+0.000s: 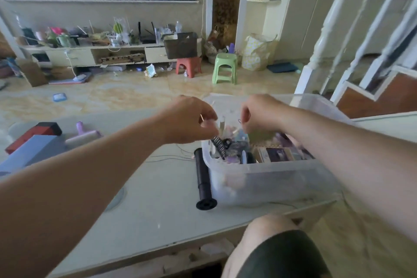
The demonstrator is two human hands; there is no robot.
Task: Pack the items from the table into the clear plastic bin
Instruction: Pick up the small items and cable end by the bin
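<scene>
A: Left edge of worktop [158, 205]: red-and-black box [33, 134], a pale blue box [29, 153] in front of it, then a lilac brush-like tool [84, 134] lying flat just beside them.

B: Noted. Left hand?

A: Left hand [187, 119] hangs above the near-left corner of the clear plastic bin [270, 178]. Fingers curled, tips pinched together on something small and pale; blurred, cannot identify it.

B: Below that hand?

A: Black cylinder [203, 178] lying on the worktop, touching the bin's left wall. Thin dark wires [171, 158] trail on the surface to its left.

B: Bin contents?

A: Mixed small items: a black coiled piece [220, 145] upright at the left end, lilac and blue bits, a dark card-like packet [277, 154] toward the right.

B: Right hand?

A: Right hand [259, 113] over the bin's middle, fingers curled downward. Whether its grip holds anything, cannot tell. A thin dark loop shows at its fingertips.
</scene>
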